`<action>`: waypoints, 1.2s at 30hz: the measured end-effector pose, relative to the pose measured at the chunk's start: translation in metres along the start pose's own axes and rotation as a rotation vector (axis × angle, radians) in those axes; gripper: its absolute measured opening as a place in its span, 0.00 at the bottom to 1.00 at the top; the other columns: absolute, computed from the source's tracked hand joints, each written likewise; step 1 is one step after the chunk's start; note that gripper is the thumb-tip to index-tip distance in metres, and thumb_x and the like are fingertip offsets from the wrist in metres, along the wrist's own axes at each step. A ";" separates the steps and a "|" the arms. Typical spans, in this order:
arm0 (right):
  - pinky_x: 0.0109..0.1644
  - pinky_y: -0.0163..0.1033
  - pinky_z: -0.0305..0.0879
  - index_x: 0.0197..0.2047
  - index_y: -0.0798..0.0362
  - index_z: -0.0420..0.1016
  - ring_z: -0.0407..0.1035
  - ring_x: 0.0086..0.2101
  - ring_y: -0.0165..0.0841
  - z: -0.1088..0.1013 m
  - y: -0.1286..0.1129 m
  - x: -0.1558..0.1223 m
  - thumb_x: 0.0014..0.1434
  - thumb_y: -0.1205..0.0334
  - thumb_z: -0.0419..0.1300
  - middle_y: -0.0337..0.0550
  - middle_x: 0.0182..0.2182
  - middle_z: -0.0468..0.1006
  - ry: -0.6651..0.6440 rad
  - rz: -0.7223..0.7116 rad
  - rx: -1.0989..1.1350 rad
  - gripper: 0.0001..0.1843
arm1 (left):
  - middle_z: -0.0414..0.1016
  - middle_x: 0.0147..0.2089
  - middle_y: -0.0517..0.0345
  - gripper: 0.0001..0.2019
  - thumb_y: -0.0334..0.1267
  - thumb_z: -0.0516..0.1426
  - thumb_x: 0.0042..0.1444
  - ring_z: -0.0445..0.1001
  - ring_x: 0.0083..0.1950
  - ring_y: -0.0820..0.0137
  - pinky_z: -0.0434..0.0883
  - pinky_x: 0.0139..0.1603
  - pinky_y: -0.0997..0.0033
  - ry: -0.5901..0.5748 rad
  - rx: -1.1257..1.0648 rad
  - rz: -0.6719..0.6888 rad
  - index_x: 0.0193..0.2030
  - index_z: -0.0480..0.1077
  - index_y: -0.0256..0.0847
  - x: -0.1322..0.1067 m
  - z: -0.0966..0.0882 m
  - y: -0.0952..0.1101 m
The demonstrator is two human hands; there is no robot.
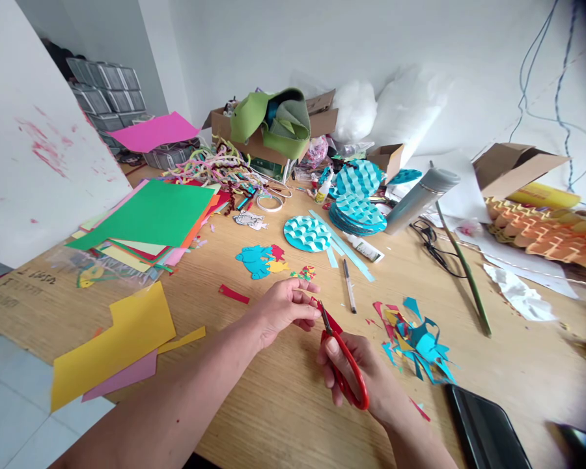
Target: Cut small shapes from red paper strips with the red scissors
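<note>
My right hand (371,378) grips a pair of red-handled scissors (356,380), its narrow blades pointing up and left. At the blade tips, my left hand (286,305) pinches a small red paper strip (333,318), which passes behind the blades. Whether the blades are fully closed is hard to make out. Just beyond my left hand lie a blue paper fish (255,260), a yellow paper fish (277,266) and a heap of tiny coloured paper bits (305,273). Another red strip (233,294) rests left of my left hand.
Blue and red paper scraps (422,345) and a phone (486,426) are to the right. A pen (349,286), glue bottle (364,247) and wavy blue discs (306,233) lie ahead. Coloured sheets (151,208) and yellow paper (112,345) are on the left.
</note>
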State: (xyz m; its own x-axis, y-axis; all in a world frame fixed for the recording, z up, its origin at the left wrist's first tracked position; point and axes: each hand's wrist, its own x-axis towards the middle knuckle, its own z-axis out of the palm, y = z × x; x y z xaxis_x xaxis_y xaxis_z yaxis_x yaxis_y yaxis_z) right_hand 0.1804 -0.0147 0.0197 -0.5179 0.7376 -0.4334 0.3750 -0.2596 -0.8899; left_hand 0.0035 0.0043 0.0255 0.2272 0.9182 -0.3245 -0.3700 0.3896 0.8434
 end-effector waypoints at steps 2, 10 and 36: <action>0.14 0.26 0.50 0.24 0.55 0.63 0.66 0.12 0.25 0.000 0.000 0.000 0.51 0.31 0.55 0.38 0.16 0.71 -0.010 -0.003 0.000 0.32 | 0.71 0.27 0.62 0.23 0.30 0.64 0.39 0.69 0.25 0.77 0.68 0.30 0.72 -0.002 -0.007 0.005 0.45 0.66 0.34 0.000 0.000 -0.001; 0.14 0.27 0.50 0.26 0.55 0.64 0.66 0.13 0.25 -0.001 -0.002 0.000 0.51 0.32 0.56 0.38 0.18 0.71 -0.023 0.017 0.004 0.30 | 0.71 0.27 0.63 0.24 0.30 0.64 0.39 0.68 0.24 0.77 0.67 0.30 0.72 -0.022 0.009 0.003 0.46 0.66 0.34 0.000 -0.001 0.000; 0.13 0.26 0.50 0.24 0.54 0.63 0.63 0.12 0.24 -0.001 -0.001 0.000 0.50 0.30 0.55 0.37 0.15 0.70 -0.011 0.024 -0.015 0.32 | 0.71 0.28 0.62 0.23 0.30 0.64 0.38 0.69 0.25 0.77 0.68 0.29 0.73 -0.003 -0.008 0.005 0.45 0.67 0.34 0.000 -0.001 -0.001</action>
State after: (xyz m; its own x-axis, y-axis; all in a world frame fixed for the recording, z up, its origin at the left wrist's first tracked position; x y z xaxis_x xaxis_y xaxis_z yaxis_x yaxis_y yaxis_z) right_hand 0.1812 -0.0140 0.0205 -0.5174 0.7240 -0.4562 0.3987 -0.2678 -0.8771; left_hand 0.0036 0.0042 0.0241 0.2281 0.9199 -0.3191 -0.3786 0.3857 0.8414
